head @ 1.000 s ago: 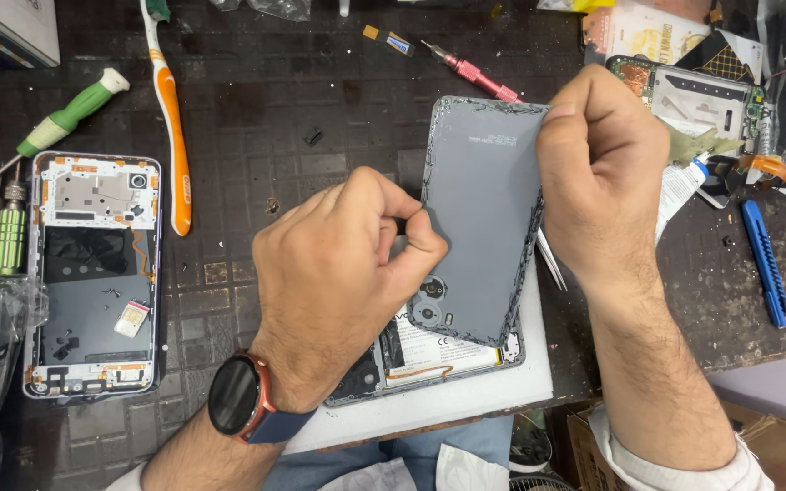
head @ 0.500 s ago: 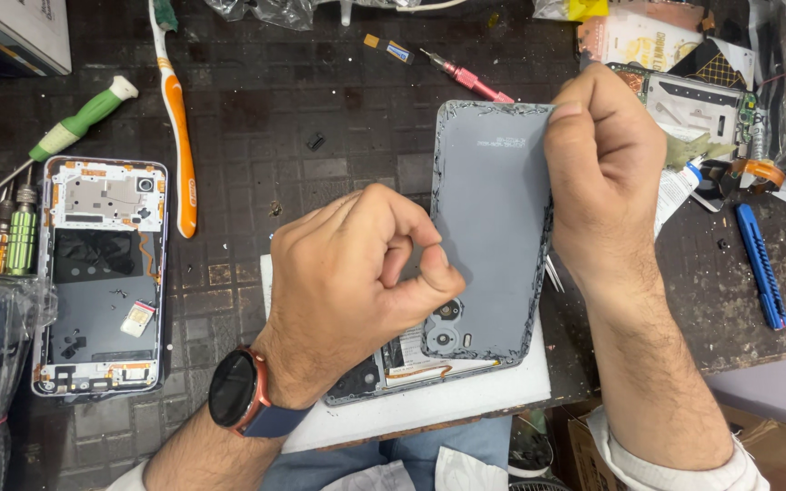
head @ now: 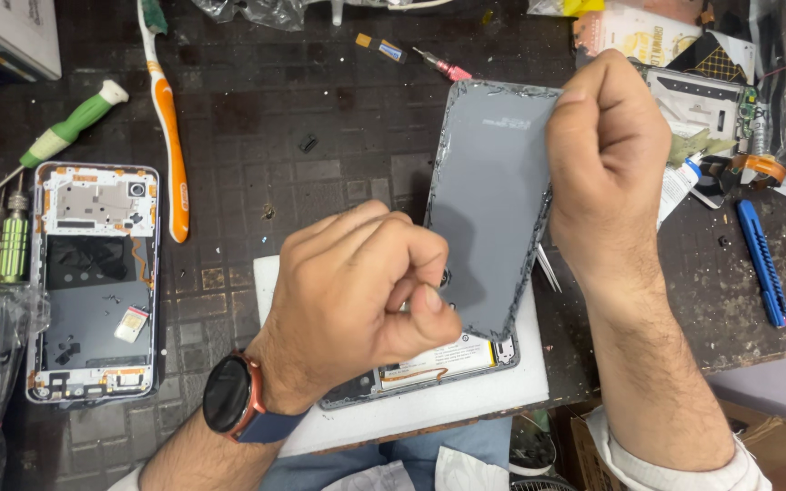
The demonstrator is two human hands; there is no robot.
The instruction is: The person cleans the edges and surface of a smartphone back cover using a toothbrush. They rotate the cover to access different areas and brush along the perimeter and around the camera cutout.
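Both hands grip grey phone back cover (head: 488,205) — left hand (head: 357,291) low edge, right hand (head: 607,155) top corner — opened phone (head: 429,368) beneath.

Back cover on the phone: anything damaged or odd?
Yes. The grey back cover, lifted off the phone body and held by the right hand, has ragged torn adhesive along its top and right edges. No cracks visible.
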